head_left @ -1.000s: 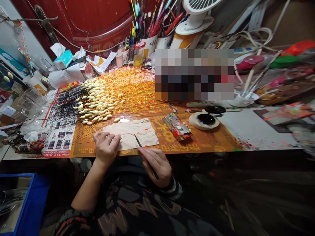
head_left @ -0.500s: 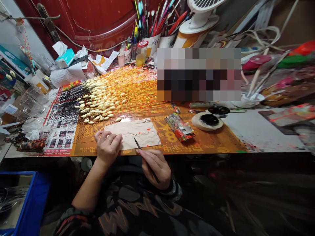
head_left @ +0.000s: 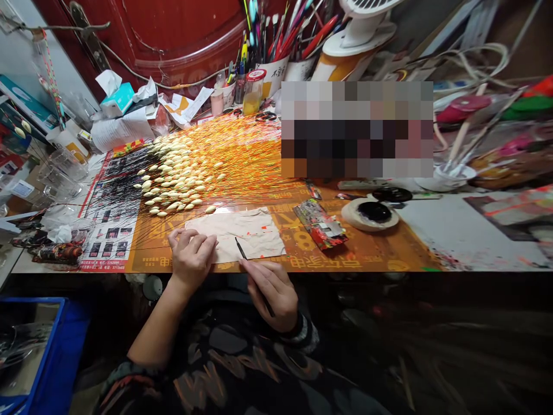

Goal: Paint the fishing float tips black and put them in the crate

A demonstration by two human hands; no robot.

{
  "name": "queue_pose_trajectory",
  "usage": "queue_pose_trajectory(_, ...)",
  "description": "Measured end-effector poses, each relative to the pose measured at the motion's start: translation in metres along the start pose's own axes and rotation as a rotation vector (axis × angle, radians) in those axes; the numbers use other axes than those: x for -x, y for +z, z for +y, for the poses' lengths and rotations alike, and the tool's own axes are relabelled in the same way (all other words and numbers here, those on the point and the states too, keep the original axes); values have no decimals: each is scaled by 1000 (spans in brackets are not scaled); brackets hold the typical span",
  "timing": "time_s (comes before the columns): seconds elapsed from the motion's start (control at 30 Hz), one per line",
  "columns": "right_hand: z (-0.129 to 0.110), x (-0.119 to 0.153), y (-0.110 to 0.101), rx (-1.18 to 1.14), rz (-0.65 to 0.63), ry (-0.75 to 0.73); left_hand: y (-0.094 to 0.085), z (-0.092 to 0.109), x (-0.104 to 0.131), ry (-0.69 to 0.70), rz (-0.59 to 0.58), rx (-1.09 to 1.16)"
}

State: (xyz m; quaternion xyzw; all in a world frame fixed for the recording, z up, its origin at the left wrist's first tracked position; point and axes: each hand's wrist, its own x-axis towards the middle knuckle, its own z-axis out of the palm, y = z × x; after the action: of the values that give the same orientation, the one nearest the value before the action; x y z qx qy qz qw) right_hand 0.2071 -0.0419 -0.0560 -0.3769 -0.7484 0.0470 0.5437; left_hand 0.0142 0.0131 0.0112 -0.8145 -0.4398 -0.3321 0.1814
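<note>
My right hand is closed round a thin dark brush, its tip over a creased beige cloth near the table's front edge. At the cloth's left end my left hand rests with curled fingers; a thin line runs across the cloth from near its fingertips, but what those fingers hold is too small to make out. Behind the cloth lies a wide bundle of thin orange and yellow sticks with cream oval bulbs and dark ends on the left.
Right of the cloth are a paint-stained box and a round holder with black paint. Farther back stand a capped jar, cups of brushes and a white fan. A blurred patch hides the back middle. A blue crate is low left.
The whole view has shifted slightly, so the table things appear a little farther right. The brush tip has moved slightly relative to the cloth; my left hand stays at the cloth's left end.
</note>
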Motion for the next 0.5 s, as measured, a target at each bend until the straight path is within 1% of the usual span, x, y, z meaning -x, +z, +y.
queue_pose_trajectory(0.33,-5,-4,1,-31,-2,-49,0,1,0,-17,-14,4)
queue_pose_trajectory(0.5,-7,-6,3,-23,-3,-35,0,1,0,-41,-44,3)
